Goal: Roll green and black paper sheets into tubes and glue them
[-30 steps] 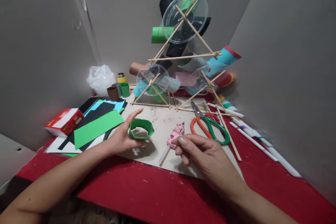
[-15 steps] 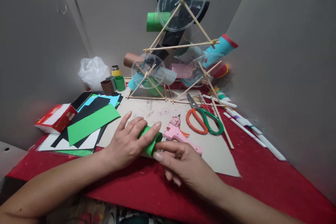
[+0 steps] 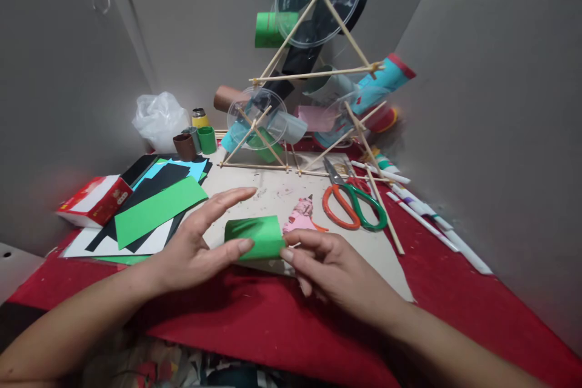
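Both hands hold a short green paper tube (image 3: 254,236) lying on its side just above the grey cardboard sheet (image 3: 364,260). My left hand (image 3: 200,242) grips its left end, thumb underneath and fingers stretched over the top. My right hand (image 3: 327,267) pinches its right end with thumb and forefinger. A pink glue gun (image 3: 301,216) lies just behind the tube.
Orange and green scissors (image 3: 354,206) lie right of the glue gun. A stick frame (image 3: 318,73) with clear plastic lids and paper tubes stands at the back. Coloured paper sheets (image 3: 154,209) and a red box (image 3: 93,200) lie left. White rolled sticks (image 3: 436,224) lie right on the red cloth.
The green tube went from standing upright in my left hand to lying sideways between both hands. My right hand came in and took its right end.
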Available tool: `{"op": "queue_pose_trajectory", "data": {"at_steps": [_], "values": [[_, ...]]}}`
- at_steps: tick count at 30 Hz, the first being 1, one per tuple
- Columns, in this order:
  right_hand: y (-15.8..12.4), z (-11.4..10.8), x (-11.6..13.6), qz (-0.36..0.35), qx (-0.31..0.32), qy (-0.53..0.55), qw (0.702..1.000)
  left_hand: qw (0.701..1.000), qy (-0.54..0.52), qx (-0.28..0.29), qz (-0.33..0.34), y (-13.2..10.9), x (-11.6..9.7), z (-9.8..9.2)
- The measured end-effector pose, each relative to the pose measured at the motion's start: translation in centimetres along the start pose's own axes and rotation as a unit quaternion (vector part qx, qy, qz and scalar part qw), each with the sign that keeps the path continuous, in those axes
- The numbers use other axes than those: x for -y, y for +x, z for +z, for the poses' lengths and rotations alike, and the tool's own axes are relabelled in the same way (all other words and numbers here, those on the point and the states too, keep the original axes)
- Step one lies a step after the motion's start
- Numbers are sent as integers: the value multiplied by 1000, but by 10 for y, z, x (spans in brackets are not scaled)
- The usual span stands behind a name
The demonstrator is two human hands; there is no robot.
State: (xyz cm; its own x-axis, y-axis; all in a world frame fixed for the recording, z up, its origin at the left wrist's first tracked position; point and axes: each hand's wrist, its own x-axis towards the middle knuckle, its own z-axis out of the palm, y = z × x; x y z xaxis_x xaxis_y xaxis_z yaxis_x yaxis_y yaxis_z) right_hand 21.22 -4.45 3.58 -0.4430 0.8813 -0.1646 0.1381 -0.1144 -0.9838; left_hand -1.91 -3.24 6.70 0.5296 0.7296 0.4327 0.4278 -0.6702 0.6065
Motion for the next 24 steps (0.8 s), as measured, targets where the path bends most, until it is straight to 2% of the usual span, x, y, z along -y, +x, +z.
{"op": "queue_pose_trajectory", "data": {"at_steps": [2, 6, 9, 12, 18, 24], "values": [[-2, 1, 0, 8, 44, -9, 999, 1000, -26, 5, 8, 1, 3, 0], [-6, 4, 0, 5, 104, -17, 994, 995, -56, 74, 32, 4, 3, 4], [-7, 6, 0, -18, 109, -15, 994, 987, -81, 133, 25, 5, 1, 5], [-7, 6, 0, -30, 103, -10, 994, 980, -109, 166, -10, 6, 1, 5], [-5, 5, -1, -30, 121, -5, 992, 960, -178, 193, -93, 6, 3, 7], [-4, 5, -2, 16, 130, 21, 991, 942, -232, 205, -127, 3, 6, 15]]}}
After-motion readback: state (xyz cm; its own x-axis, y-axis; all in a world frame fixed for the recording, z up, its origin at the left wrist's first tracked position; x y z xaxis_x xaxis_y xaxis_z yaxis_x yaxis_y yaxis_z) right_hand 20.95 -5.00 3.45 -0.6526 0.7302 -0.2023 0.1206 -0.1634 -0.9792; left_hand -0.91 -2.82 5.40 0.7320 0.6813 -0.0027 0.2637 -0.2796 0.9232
